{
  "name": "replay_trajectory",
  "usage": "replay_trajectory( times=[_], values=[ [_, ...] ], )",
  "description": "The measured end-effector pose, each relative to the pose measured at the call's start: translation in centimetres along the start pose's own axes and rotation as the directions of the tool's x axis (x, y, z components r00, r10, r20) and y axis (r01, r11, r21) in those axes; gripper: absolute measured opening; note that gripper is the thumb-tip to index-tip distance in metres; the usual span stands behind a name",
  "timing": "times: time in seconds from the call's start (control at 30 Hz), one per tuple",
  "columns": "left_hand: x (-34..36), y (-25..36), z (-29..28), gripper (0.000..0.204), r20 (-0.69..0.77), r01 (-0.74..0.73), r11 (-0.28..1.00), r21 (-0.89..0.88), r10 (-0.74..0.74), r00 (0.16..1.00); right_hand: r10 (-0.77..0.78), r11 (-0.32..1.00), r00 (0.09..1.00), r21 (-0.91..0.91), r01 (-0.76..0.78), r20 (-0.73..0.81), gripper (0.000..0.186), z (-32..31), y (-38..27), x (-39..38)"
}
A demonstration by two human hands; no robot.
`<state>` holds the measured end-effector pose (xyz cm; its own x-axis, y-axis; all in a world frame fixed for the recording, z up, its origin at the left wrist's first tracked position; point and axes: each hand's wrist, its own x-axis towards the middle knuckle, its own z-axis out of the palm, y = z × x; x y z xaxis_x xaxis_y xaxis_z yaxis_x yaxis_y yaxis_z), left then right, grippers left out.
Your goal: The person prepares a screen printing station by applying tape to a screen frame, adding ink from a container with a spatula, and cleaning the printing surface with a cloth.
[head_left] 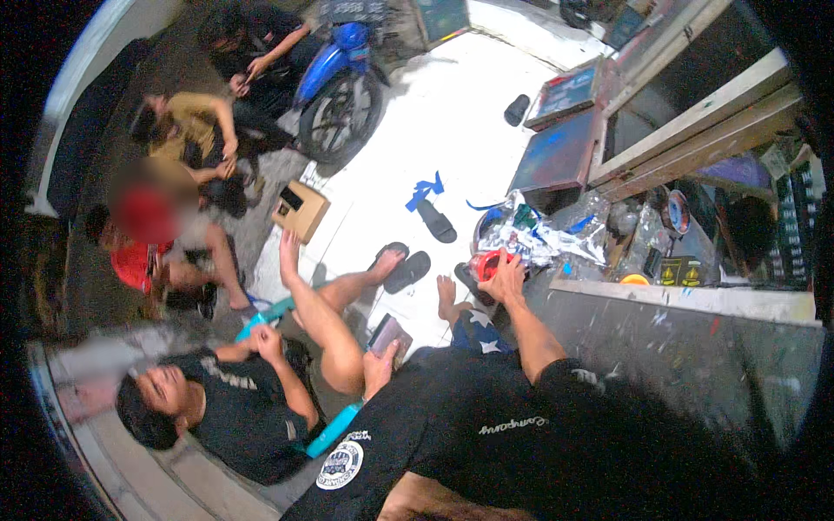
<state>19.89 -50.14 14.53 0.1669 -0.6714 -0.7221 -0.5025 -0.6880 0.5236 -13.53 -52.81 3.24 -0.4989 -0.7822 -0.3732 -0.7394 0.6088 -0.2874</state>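
Observation:
In my left hand [377, 371] is a flat, rectangular, dark greyish-brown thing [389, 339] that I cannot make out more exactly. It stands up from my fingers, in front of my dark shirt. My right arm reaches forward, and my right hand [504, 280] is closed round a red, rounded thing [486, 264], partly hidden by my fingers. Just beyond it lies a heap of crumpled white and clear plastic [543, 239] with blue scraps. My bare foot [446, 297] and blue shorts with white stars [483, 330] show between my hands.
A person in a black shirt [248, 391] sits close on my left, near a teal strip [334, 430]. Further off are several seated people, a blue motorcycle [347, 74] and an open cardboard box [300, 210]. Black sandals [436, 222] lie on white tiles; a wooden-framed cabinet [695, 117] stands right.

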Motion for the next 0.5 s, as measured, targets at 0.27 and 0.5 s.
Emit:
replay_trajectory(
  times=[0.27, 0.5],
  values=[
    [12.5, 20.6, 2.5, 0.043, 0.096, -0.355, 0.92, 0.167, 0.343, 0.935, 0.079, 0.993, 0.995, 0.095, -0.072, -0.066, 0.11, -9.1, -1.0, 13.5],
    [29.6, 36.2, 7.7, 0.054, 0.115, -0.31, 0.949, -0.058, 0.314, 0.942, 0.219, 0.969, 0.975, 0.126, -0.213, -0.036, 0.092, -14.0, -1.1, 32.4]
  ],
)
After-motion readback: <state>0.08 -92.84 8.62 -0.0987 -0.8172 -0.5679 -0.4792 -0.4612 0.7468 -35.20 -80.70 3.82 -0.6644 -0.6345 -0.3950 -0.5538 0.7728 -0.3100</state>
